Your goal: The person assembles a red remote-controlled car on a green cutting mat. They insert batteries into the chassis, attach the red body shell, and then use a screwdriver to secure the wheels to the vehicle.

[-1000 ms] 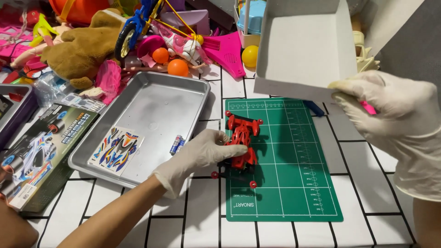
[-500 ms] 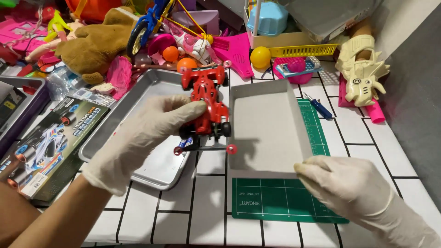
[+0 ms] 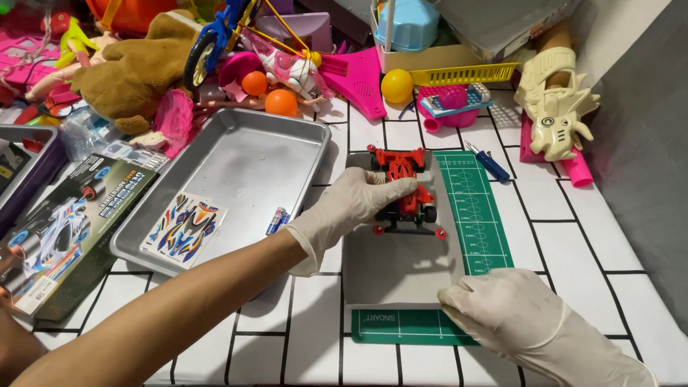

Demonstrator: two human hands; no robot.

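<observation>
Two gloved hands at work: left hand point(image 3: 358, 204) clasps the small red plastic toy race car point(image 3: 406, 190) from its 9 o'clock side, fingers wrapped over the body; right hand point(image 3: 517, 315) lies flat, fingers extended, pressing the 5 o'clock corner of the shallow grey cardboard box lid point(image 3: 398, 269), gripping nothing. Car sits inside that lid toward its 12 o'clock end, wheels down, as far as I can tell. Lid rests on the green cutting mat point(image 3: 476, 215), which shows at the lid's 3 and 6 o'clock edges. Handling, my read: car is light, rigid thin plastic, with small roller tabs at the corners and a front bumper that look snappable; hold by the mid-body, not the rollers or wheels. Smooth shell plus latex glove likely gives decent grip. Lid is light card, flexes easily, slides unless pinned. Containers: lid holds only the car. Rectangular silver metal baking tray point(image 3: 236, 154) at 9 o'clock of the lid holds a multicolour sticker sheet point(image 3: 183, 229) near its 7 o'clock corner and a small blue-white battery point(image 3: 276, 220) by its 4 o'clock edge; rest of it bare. Blue-handled screwdriver point(image 3: 487, 162) lies at 2 o'clock of the car, off the mat. Printed model-kit box point(image 3: 64, 236) sits at the tray's 8 o'clock.
</observation>
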